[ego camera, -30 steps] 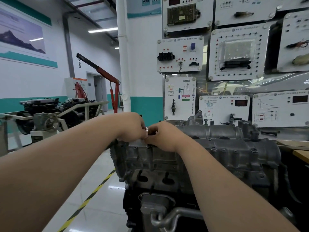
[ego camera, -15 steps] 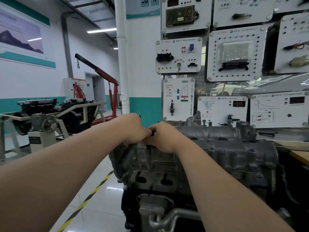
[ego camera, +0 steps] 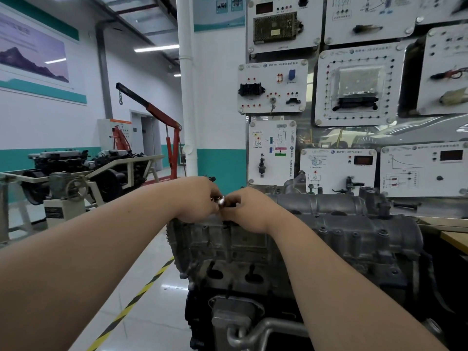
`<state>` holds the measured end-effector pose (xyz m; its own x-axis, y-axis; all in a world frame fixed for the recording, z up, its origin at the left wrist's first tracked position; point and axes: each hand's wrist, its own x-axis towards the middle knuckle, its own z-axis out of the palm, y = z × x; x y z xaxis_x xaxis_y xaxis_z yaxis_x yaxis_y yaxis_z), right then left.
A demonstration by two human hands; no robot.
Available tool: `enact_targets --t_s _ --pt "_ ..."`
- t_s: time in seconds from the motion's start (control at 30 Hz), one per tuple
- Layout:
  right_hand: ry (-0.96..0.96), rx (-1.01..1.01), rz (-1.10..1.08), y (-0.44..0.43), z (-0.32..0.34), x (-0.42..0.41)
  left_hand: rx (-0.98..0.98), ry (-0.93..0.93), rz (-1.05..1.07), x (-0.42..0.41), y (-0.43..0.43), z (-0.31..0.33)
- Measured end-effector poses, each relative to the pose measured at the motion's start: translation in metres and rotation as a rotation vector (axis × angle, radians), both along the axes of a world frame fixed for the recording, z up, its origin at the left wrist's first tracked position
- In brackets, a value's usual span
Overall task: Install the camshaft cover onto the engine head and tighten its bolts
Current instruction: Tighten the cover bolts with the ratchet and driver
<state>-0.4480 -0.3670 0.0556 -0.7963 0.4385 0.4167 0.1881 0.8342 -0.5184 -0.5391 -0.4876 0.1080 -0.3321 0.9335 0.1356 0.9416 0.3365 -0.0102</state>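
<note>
Two hands at one fastening point, left end of the engine.

Item 1. Camshaft cover [ego camera: 336, 206]: grey casting, seated along the top of the engine head [ego camera: 243, 244], running left to right across the middle of the view. Several bolts [ego camera: 383, 233] stand in its near flange; whether they are tight cannot be told.

Item 2. Left hand [ego camera: 200, 200] and right hand [ego camera: 249, 207]: knuckles toward the camera, fingers curled, meeting above the cover's near left corner. Each grip is closed on a small shiny metal piece [ego camera: 221, 200] pinched between them. Bolt head or socket, too hidden to say.

Step in hand, by judgement: cover placed, a fastener being started by finger at the left end. The next move likely calls for holding the piece square over its hole and turning it down without cross-threading. After that come the remaining positions and a tool for final tightening; no wrench is in view.

Surroundings:
- white training panels [ego camera: 273, 88] just behind the engine
- a loose dark bolt [ego camera: 405, 205] on the ledge at right
- wooden worktop [ego camera: 455, 240] edge at far right
- white column [ego camera: 187, 97]
- red engine hoist [ego camera: 164, 127] and a second engine on a stand [ego camera: 76, 171], well apart at left
- yellow-black floor tape [ego camera: 131, 302]

Obstructions: the hands themselves hide the hole and the piece's lower end. The panels stand close behind the cover's far edge.
</note>
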Motion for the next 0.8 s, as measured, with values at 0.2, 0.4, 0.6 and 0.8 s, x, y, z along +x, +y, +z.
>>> enact_targets --t_s 0.2,0.4,0.6,0.8 --pt "0.001 0.035 -0.04 0.003 -0.003 -0.004 0.077 -0.056 0.081 -0.003 0.007 -0.001" --pt "-0.02 0.048 -0.043 0.001 -0.001 -0.004 0.12 -0.22 0.153 -0.001 0.014 -0.001" --pt "-0.01 0.032 -0.047 0.0 -0.003 -0.004 -0.017 -0.077 0.034 -0.002 0.0 0.007" --pt "-0.034 -0.006 -0.008 0.002 -0.001 0.0 -0.002 -0.017 -0.037 0.002 0.001 0.003"
